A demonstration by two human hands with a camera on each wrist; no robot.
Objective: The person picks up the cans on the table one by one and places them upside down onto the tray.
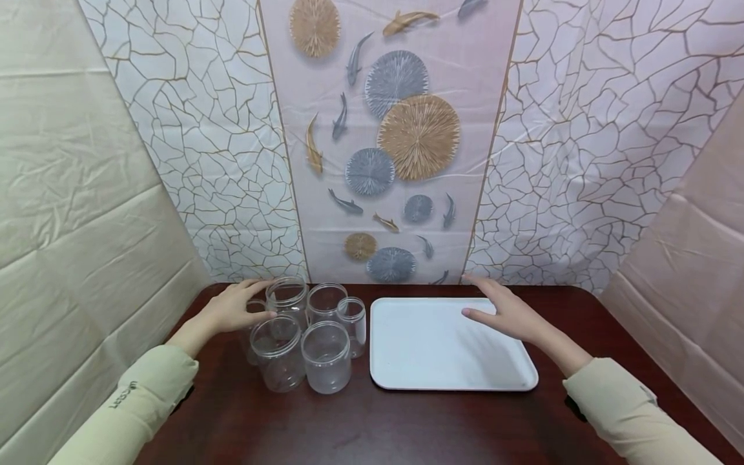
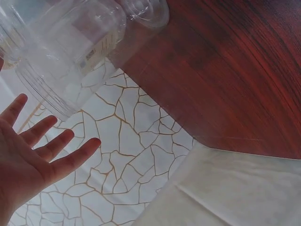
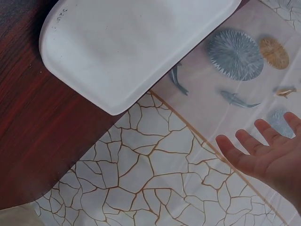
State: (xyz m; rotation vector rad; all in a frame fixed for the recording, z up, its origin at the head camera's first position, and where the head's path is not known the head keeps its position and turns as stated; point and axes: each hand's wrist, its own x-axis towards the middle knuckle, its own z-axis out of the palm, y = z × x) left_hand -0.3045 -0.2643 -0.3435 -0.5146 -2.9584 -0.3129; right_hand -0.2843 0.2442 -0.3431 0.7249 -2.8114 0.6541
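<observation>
A group of several transparent jars without lids stands upright on the left of the table. My left hand (image 1: pixel 232 307) hovers by the leftmost jars, its fingers spread and holding nothing. Below its thumb is a wide front jar (image 1: pixel 281 371); beside that stands a frosted-looking jar (image 1: pixel 327 371). A slim jar (image 1: pixel 354 332) is nearest the white tray (image 1: pixel 430 349). Over the tray's right side, my right hand (image 1: pixel 506 313) is held with fingers extended, gripping nothing. In the left wrist view a jar (image 2: pixel 56 70) lies beyond the fingertips, apart from them.
The dark red-brown table (image 1: pixel 383 426) carries the jars and the tray. Behind it hangs a patterned cloth (image 1: pixel 372 219) with fish and round motifs. Pale cloth walls (image 1: pixel 87 226) close in both sides.
</observation>
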